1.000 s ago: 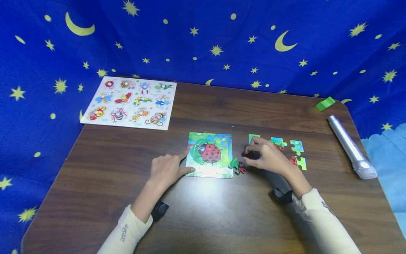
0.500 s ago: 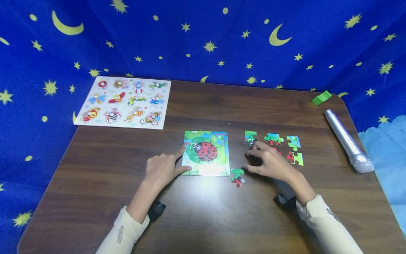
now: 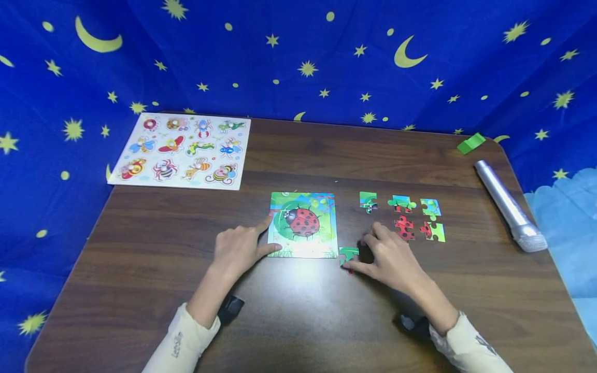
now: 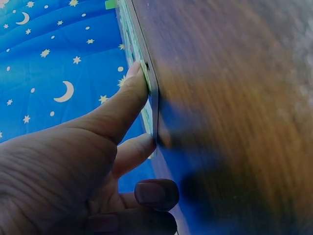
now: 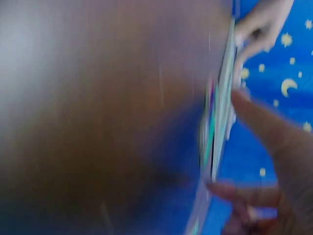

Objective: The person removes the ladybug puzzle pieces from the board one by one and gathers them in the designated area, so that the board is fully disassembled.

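Observation:
A square picture board with a red ladybug on green (image 3: 304, 223) lies flat on the table. At its left edge is my left hand (image 3: 238, 254), thumb resting on the face and index fingertip touching the side. In the left wrist view, the thumb (image 4: 124, 98) lies on the board and the other fingers bend below. My right hand (image 3: 394, 264) reaches over a green jigsaw piece (image 3: 349, 253) beside the board's lower right corner. Its thumb covers the piece's lower part; the index finger stands apart to the right. The right wrist view is blurred.
Several loose jigsaw pieces lie right of the board, among them a green one (image 3: 368, 199) and a red spotted one (image 3: 404, 228). A white insect peg puzzle (image 3: 186, 150) lies back left. A silver microphone (image 3: 510, 207) and a green block (image 3: 471, 143) are at the right.
The green jigsaw piece has turned and shifted toward me from the board's right edge. My right hand lifted off it, then came back down and left over it. The left hand keeps its place.

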### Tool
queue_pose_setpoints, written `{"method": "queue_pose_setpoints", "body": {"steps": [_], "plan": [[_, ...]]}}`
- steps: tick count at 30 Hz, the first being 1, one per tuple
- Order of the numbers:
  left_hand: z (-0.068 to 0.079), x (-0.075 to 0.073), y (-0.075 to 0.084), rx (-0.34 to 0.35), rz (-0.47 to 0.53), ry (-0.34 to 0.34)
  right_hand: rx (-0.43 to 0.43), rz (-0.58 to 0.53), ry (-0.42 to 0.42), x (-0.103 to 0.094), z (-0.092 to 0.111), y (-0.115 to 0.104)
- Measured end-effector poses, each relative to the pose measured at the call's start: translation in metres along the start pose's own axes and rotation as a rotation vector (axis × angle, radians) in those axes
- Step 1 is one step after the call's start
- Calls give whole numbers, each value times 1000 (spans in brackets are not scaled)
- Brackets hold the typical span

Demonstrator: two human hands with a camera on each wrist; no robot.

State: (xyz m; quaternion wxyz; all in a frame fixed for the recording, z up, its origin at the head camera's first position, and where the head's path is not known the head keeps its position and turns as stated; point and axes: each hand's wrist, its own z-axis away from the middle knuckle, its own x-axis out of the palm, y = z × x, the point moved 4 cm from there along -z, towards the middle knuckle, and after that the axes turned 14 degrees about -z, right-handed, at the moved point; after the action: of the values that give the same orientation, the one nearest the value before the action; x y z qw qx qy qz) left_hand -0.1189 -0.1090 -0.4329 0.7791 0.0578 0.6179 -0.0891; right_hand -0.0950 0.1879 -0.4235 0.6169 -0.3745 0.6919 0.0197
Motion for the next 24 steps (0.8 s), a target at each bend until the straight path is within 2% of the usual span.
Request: {"method": "queue_pose_setpoints", "body": {"steps": [5, 8, 15, 24], "plan": [[-1, 1, 0, 7, -6, 9, 275, -1, 52, 11, 15, -20], [-1, 1, 0, 8, -7, 17, 364, 23, 57, 17, 19, -28], [-1, 2, -1, 6, -1, 22, 429, 46, 73, 21, 21, -33], [-1, 2, -1, 11, 2, 36, 450, 45, 50, 23, 20, -33]]}}
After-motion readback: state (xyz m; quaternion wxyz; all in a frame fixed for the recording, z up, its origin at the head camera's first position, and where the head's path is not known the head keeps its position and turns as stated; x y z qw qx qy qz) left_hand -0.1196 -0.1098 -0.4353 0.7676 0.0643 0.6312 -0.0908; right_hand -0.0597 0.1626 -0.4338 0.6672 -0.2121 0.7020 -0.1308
